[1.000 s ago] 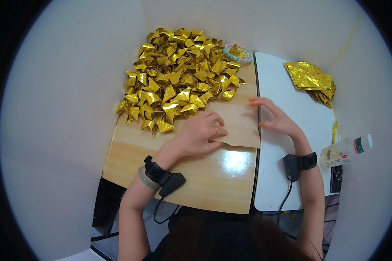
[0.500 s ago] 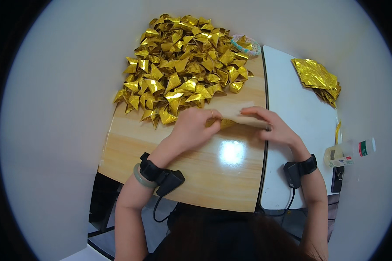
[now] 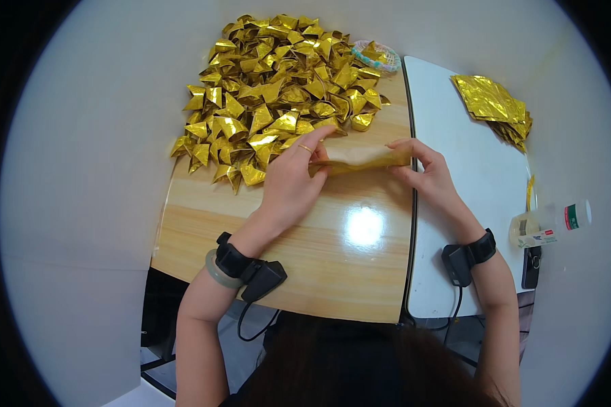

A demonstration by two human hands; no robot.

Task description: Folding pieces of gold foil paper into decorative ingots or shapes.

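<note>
A sheet of gold foil paper (image 3: 363, 163) is stretched between my hands over the wooden table. Its pale back faces up and a gold strip runs along the near edge, which looks folded over. My left hand (image 3: 295, 173) pinches the left end, the index finger raised a little. At the right end, my right hand (image 3: 428, 171) grips the paper between thumb and fingers. Just beyond lies a big heap of folded gold foil pieces (image 3: 271, 88), close to my left fingers.
A small woven basket (image 3: 380, 57) holding gold foil stands at the heap's far right. On the white table (image 3: 441, 271) to the right are a stack of flat gold sheets (image 3: 492, 105), a clear bottle (image 3: 546, 225) lying on its side and a dark phone (image 3: 531, 266). Pale walls rise around.
Both hands have moved slightly away from me and the paper is now held straighter, its gold near edge showing along its length. The whole view has shifted a little.
</note>
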